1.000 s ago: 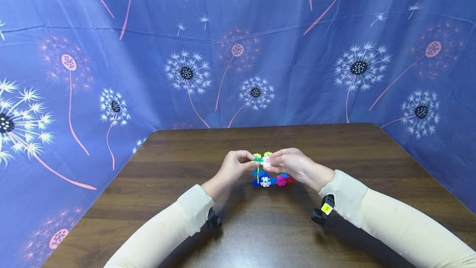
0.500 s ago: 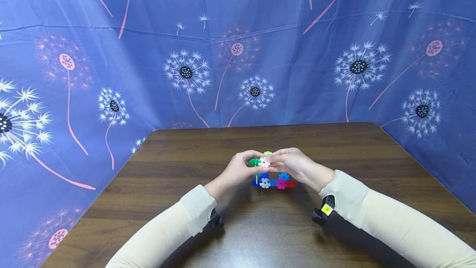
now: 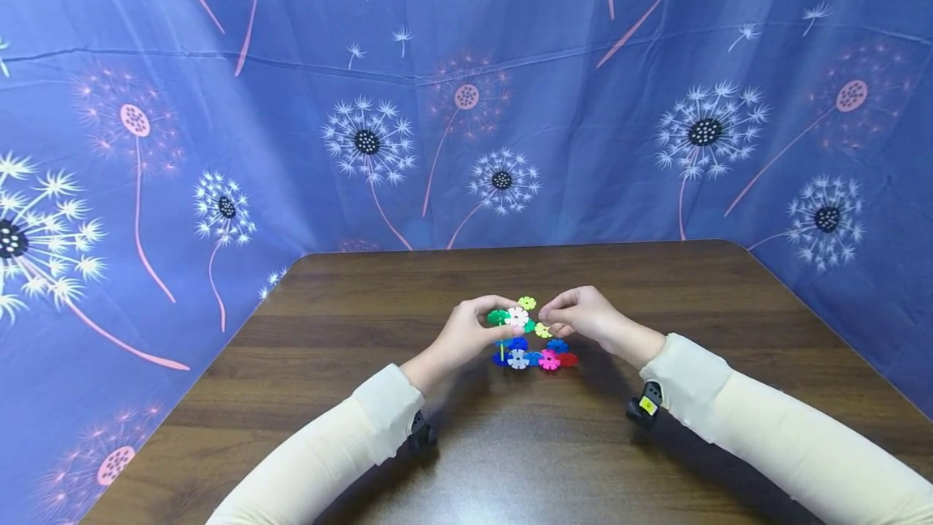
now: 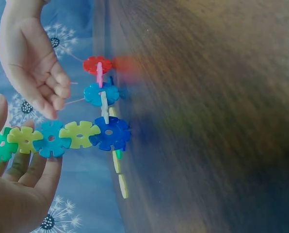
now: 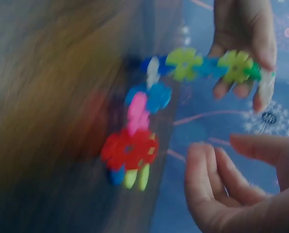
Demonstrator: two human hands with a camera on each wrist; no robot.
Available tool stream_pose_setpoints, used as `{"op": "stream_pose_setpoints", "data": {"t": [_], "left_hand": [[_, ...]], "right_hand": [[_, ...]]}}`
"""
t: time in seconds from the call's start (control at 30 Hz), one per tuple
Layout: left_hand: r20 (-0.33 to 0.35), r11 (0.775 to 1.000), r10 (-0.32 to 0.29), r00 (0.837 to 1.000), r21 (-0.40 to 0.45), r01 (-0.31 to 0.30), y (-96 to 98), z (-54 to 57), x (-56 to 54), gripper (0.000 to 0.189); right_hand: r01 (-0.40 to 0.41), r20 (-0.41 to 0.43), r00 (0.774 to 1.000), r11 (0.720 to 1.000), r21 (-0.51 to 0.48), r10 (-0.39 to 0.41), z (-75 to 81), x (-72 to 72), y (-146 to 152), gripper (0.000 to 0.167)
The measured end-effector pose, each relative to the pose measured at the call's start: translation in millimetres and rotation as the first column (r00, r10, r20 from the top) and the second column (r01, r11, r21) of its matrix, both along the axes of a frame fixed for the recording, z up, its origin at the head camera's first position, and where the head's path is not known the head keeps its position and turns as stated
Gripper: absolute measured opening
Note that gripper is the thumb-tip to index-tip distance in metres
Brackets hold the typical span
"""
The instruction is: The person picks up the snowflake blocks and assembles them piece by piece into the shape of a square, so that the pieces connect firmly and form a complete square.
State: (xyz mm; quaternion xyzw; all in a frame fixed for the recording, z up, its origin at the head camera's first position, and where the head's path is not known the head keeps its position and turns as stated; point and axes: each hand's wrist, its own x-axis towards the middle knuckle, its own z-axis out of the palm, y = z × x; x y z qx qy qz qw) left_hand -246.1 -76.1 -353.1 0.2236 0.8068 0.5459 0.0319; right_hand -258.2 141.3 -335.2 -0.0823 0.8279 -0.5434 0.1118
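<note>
Notched flower-shaped plastic discs are slotted together into a small structure on the table. Its upright column, with a teal disc [image 4: 51, 139], a yellow disc [image 4: 80, 134] and a dark blue disc [image 4: 111, 132] at the base, rises beside my left hand [image 3: 466, 332]. That hand grips the column's upper end, thumb by the white disc [image 3: 517, 317] and fingers behind the green disc [image 4: 4, 144]. A pink disc [image 3: 549, 360] and a red disc [image 3: 569, 360] lie along the bottom row. My right hand [image 3: 592, 319] hovers right of the column, fingers loosely bent, holding nothing.
The brown wooden table [image 3: 510, 444] bears the structure near its middle. More yellow discs [image 4: 123, 186] show low behind the column. A blue dandelion-print cloth [image 3: 466, 104] hangs behind the table. Both wrists wear black cameras [image 3: 645, 405].
My left hand has shifted from pinching the green disc to gripping round the column's top. My right hand has let go of the white disc and drawn back to the right.
</note>
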Motion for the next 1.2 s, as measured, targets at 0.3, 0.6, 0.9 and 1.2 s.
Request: {"op": "stream_pose_setpoints", "data": {"t": [0.3, 0.6, 0.9, 1.2], "left_hand": [[0.008, 1.0, -0.011, 1.0, 0.001, 0.011, 0.1, 28.6, 25.0, 0.033], [0.01, 1.0, -0.016, 1.0, 0.018, 0.016, -0.1, 27.6, 25.2, 0.029], [-0.006, 1.0, -0.001, 1.0, 0.006, 0.001, -0.5, 30.0, 27.3, 0.029], [-0.002, 1.0, -0.009, 1.0, 0.019, 0.009, 0.4, 14.1, 14.2, 0.032]], "right_hand": [[-0.059, -0.031, 0.997, 0.972, 0.229, 0.068, -21.0, -14.4, 13, 0.02], [-0.064, -0.091, 0.992, 0.958, 0.279, 0.093, -36.2, -18.3, 17, 0.028], [-0.035, -0.145, 0.985, 0.939, 0.341, 0.089, -39.5, -17.5, 11, 0.031], [-0.001, -0.106, 0.993, 0.929, 0.371, 0.043, -39.2, -17.3, 13, 0.027]]}}
